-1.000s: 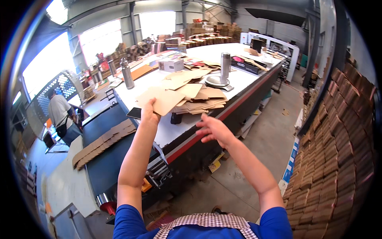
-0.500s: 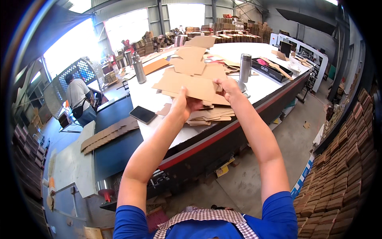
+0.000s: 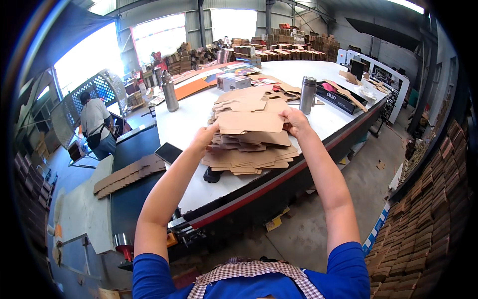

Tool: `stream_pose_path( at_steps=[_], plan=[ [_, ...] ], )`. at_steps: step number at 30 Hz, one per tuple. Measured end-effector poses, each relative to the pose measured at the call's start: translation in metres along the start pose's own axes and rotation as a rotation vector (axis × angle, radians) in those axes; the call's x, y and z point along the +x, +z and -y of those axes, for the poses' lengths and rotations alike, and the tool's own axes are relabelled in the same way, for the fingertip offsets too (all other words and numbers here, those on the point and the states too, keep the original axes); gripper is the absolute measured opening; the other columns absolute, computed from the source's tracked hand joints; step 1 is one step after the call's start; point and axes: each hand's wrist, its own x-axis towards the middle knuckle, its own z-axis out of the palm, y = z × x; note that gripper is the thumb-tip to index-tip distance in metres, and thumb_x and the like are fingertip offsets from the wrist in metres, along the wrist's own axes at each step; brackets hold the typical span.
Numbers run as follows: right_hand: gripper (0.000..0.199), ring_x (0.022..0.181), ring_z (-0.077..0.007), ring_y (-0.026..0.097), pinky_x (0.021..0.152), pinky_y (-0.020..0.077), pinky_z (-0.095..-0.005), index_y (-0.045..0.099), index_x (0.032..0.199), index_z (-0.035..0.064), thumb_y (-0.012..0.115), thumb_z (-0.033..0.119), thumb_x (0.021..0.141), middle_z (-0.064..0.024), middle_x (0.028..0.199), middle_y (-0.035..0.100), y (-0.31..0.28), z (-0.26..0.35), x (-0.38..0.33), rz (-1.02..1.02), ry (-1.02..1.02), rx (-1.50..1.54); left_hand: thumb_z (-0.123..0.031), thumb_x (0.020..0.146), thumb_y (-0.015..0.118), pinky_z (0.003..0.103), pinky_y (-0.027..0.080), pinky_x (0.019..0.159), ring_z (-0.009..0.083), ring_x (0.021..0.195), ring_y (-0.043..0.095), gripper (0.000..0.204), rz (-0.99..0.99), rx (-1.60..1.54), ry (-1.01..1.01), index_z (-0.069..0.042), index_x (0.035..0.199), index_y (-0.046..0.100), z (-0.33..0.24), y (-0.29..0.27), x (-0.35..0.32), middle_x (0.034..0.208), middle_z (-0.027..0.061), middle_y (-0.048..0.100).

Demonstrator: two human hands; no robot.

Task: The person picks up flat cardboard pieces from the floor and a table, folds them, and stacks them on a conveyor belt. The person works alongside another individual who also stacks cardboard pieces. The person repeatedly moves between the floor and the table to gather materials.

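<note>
A stack of flat brown die-cut cardboard blanks (image 3: 249,158) lies on the white tabletop in front of me. At its top, a cardboard blank (image 3: 251,122) is held between both hands. My left hand (image 3: 204,137) grips its left edge, the fingers mostly hidden behind the cardboard. On the opposite edge, my right hand (image 3: 295,122) has its thumb and fingers closed on the right corner. Further blanks fan out beyond the held one. Beside the stack on the left rests a black phone (image 3: 168,153), and a small black object (image 3: 212,174) sticks out under the near left side.
Metal flasks stand left (image 3: 170,93) and right (image 3: 307,94) of the stack. Behind it are a small printed box (image 3: 233,82) and orange sheets. A black tray (image 3: 342,94) sits at right. Overlapping cardboard (image 3: 130,175) lies on a dark conveyor; a person (image 3: 97,124) stands beyond.
The raised, fanned-out blanks have come down onto the stack, uncovering the box and sheets behind. My left hand has moved left, so my hands are farther apart.
</note>
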Motion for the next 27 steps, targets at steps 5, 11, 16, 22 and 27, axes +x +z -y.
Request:
stream_pose_path(
  at_steps=[5,11,16,22,27],
  plan=[
    [0.032,0.084,-0.0235,0.069,0.066,0.0602,-0.0400,0.054,0.115,0.0020,0.063,0.011,0.085,-0.0129,0.105,0.064,-0.014,-0.013,0.022,-0.046,0.096,-0.421,-0.055,0.085,0.067,0.035,0.050,0.058,0.0220,0.067,0.061,0.061,0.104,-0.031,-0.058,0.000,0.109,0.062,0.005,-0.003,0.030,0.084,0.0101,0.061],
    [0.074,0.102,-0.0296,0.067,0.072,0.0570,-0.0398,0.054,0.129,-0.0078,0.063,0.050,0.085,-0.0255,0.125,0.061,-0.044,-0.036,0.022,-0.053,0.148,-1.264,-0.048,0.083,0.073,0.037,0.052,0.057,0.0236,0.072,0.065,0.060,0.167,0.075,-0.076,0.003,0.111,0.062,0.001,0.005,0.048,0.095,0.0147,0.066],
    [0.068,0.091,-0.0252,0.069,0.076,0.0539,-0.0344,0.062,0.114,-0.0095,0.066,0.051,0.084,-0.0201,0.107,0.068,-0.033,-0.048,0.009,-0.093,0.004,-1.192,-0.041,0.079,0.078,0.037,0.055,0.055,0.0247,0.074,0.069,0.063,0.122,0.045,-0.124,0.008,0.115,0.059,-0.001,0.014,0.054,0.102,0.0166,0.067],
    [0.052,0.084,-0.0150,0.065,0.071,0.0526,-0.0315,0.064,0.107,-0.0048,0.075,0.039,0.081,-0.0121,0.102,0.067,-0.041,-0.075,0.033,-0.089,0.013,-0.708,-0.007,0.085,0.071,0.048,0.063,0.071,0.0327,0.089,0.071,0.042,0.213,-0.313,-0.116,0.012,0.119,0.055,-0.002,0.026,0.064,0.104,0.0218,0.067],
    [0.048,0.082,-0.0133,0.062,0.072,0.0503,-0.0283,0.061,0.104,-0.0036,0.076,0.035,0.081,-0.0082,0.093,0.067,-0.029,-0.076,0.040,-0.187,-0.075,-0.737,-0.003,0.082,0.074,0.049,0.063,0.065,0.0318,0.085,0.071,0.042,0.120,-0.355,-0.062,0.013,0.115,0.052,-0.008,0.023,0.080,0.101,0.0242,0.066]
  ],
)
